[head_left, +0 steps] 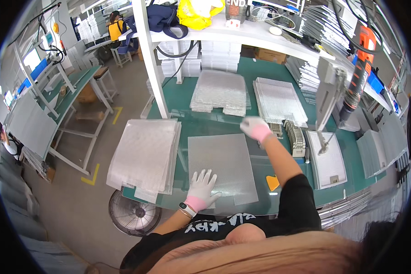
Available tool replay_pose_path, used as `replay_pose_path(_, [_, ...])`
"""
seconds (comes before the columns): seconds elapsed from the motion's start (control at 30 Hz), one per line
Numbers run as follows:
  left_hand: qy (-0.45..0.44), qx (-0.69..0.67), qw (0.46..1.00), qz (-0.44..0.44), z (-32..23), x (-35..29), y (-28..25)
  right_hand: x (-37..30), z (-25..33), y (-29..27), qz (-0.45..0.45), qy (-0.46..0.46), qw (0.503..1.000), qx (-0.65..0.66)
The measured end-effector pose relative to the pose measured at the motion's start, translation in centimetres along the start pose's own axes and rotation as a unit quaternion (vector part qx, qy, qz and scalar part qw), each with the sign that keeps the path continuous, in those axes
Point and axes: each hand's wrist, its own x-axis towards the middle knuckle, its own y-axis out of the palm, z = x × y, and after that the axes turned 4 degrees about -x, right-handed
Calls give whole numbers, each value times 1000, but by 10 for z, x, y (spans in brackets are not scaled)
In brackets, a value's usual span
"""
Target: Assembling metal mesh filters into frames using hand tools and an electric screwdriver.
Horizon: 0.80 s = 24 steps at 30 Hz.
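Observation:
A grey perforated mesh sheet (221, 157) with a notched near edge lies on the green tabletop in front of me. My left hand (202, 190), in a white glove with a pink cuff, rests flat on its near left part with the fingers spread. My right hand (255, 129), gloved the same way, is by the sheet's far right corner with its fingers curled in; what they hold, if anything, is hidden. Beside that hand stands a row of small grey-beige slotted parts (295, 139). A white framed panel (326, 160) lies to their right.
Mesh stacks lie at left (144, 153), far middle (219, 90) and far right (280, 100). An orange power screwdriver (360, 68) hangs at right beside a metal arm (329, 100). A small orange-yellow piece (272, 183) is near me. A floor fan (134, 212) stands below left.

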Motion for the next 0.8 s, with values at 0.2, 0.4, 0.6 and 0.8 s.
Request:
replay_pose_path(0.2, [35,-34,999,-7,3,17,-4,122,-57,37,-177,210,961,-3])
replay_pose_path(0.4, [4,-39,999,-2,12,8,-4,122,6,1,-187,67,972,-129])
replay_pose_path(0.6, [29,-35,998,-32,17,28,-2,101,-11,-65,-459,-109,827,306])
replay_pose_path(0.8, [19,-99,995,-5,41,27,11,-26,10,-68,-387,-74,747,535])
